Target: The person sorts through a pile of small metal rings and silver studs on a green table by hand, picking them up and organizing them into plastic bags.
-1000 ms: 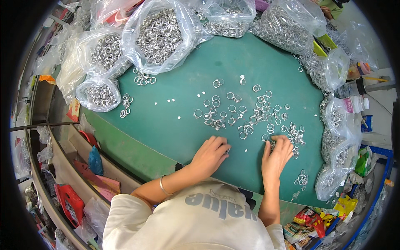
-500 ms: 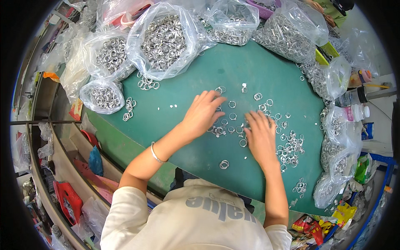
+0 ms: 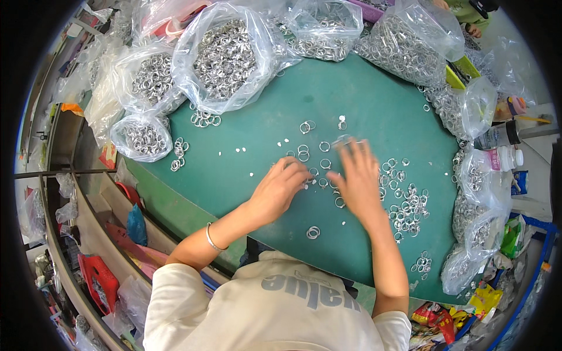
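Observation:
Silver-coloured rings lie scattered over a green table top. My left hand is closed, its bent fingertips down among the small rings at the middle; what they hold, if anything, is hidden. To its right, my right hand is open, thumb apart and fingers stretched forward. Its fingertips are smeared by motion, beside blurred rings. Between the hands lie several single rings, among them a ring. A ring pile spreads right of my right hand, and a small ring stack lies nearer me.
Clear plastic bags full of rings line the far edge, the largest bag at far left. More ring bags stand along the right edge, near a white bottle. Small white bits dot the table. Another person's hand shows at far right.
My left hand has drawn back toward me and its fingers have curled. My right hand has reached forward and slightly left. More white bits now show left of the rings.

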{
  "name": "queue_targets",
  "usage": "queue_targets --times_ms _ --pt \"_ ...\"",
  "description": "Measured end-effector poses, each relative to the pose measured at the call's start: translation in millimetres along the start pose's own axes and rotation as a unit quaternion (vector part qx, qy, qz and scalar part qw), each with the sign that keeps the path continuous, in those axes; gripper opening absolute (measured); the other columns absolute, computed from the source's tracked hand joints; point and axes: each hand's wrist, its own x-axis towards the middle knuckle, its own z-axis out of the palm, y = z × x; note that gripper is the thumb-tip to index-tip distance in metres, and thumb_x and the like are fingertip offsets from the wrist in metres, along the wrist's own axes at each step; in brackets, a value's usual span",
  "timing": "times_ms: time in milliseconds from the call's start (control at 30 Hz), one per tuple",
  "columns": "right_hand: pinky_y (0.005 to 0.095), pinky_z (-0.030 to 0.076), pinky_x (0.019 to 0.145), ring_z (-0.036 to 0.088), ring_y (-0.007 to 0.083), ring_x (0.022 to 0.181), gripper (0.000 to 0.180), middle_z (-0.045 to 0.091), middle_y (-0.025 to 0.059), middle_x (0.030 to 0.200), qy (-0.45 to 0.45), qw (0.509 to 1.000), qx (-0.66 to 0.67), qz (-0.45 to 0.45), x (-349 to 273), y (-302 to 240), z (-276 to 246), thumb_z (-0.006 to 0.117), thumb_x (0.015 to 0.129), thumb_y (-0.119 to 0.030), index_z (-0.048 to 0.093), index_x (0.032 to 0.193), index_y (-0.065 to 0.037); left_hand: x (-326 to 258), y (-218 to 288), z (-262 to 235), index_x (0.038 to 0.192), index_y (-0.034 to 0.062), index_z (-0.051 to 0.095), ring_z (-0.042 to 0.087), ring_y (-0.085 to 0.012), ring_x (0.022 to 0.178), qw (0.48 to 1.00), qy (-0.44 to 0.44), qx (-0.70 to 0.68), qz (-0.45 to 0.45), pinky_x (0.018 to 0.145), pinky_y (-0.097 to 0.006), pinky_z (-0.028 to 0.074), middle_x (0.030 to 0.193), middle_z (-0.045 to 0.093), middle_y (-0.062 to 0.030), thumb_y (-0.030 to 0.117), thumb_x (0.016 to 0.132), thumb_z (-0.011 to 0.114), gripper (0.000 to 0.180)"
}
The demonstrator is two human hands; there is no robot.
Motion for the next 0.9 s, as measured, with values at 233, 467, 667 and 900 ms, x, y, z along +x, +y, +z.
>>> queue_targets --times_ms 233,467,667,900 --pt "0.0376 0.046 0.08 0.054 0.028 0.094 0.021 0.059 0.012 0.102 0.069 0.981 0.167 -0.069 -39 11 -1 0.058 0.076 0.006 0.063 0.096 0.0 17 -10 -9 0.116 -0.0021 0.054 0.061 -0.0159 0.093 0.904 0.099 -0.378 -0.172 0.074 -0.026 0.051 0.114 0.058 -0.0112 -0.009 0.086 0.052 0.03" --pt "0.0392 0.042 0.082 0.053 0.0293 0.092 0.021 0.059 0.0119 0.096 0.121 0.985 -0.026 0.12 -42 24 -37 0.058 0.078 0.005 0.064 0.097 -0.001 14 -17 -19 0.123 -0.0027 0.051 0.062 -0.0122 0.087 0.887 0.146 -0.378 -0.221 0.063 -0.022 0.05 0.12 0.056 -0.0112 -0.009 0.088 0.047 0.036" --pt "0.0405 0.039 0.085 0.052 0.0287 0.1 0.021 0.056 0.0104 0.103 0.072 0.99 0.111 -0.043 2 -17 0 0.063 0.075 -0.001 0.063 0.096 -0.004 19 -18 -13 0.12 0.0017 0.056 0.058 -0.0147 0.102 0.947 0.15 -0.242 -0.146 0.07 -0.024 0.052 0.13 0.045 -0.0103 -0.019 0.08 0.04 0.048" --pt "0.0418 0.037 0.088 0.051 0.0268 0.101 0.013 0.056 0.0079 0.103 0.005 0.996 0.057 -0.062 -27 -15 -6 0.064 0.076 -0.004 0.063 0.089 -0.004 4 -3 -22 0.116 0.0037 0.058 0.054 -0.0249 0.096 0.986 0.133 -0.016 -0.101 0.079 -0.032 0.048 0.121 0.048 -0.0118 -0.014 0.077 0.055 0.043"
